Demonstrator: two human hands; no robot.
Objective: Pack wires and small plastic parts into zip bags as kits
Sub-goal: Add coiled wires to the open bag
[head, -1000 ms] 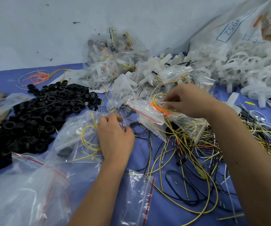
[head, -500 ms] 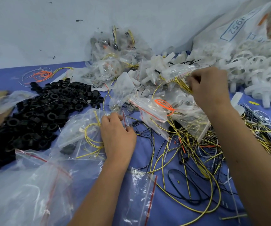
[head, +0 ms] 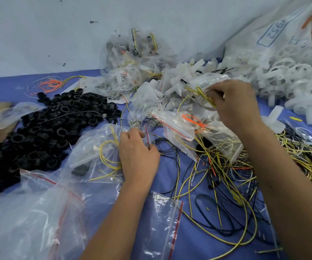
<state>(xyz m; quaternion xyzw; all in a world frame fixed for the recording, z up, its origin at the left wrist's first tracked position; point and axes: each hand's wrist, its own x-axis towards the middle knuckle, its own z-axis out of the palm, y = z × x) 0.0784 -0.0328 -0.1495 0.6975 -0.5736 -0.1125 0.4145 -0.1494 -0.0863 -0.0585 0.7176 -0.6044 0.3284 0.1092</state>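
Bright, even, diffuse light with soft, faint shadows. The clear plastic zip bags (head: pixel 44 212) at lower left show mild glare. Wide-angle bending and slight blur soften the frame's edges.

Both bare forearms reach in from the near edge. The left hand (head: pixel 138 152) lies knuckles-up left of centre, wrist straight, fingers curled forward with thumb and fingertips closed in a pinch at its far edge. The right hand (head: pixel 234 104) is stretched farther out, right of centre, back of the hand up, fingers bent down and leftward in a closed grip.
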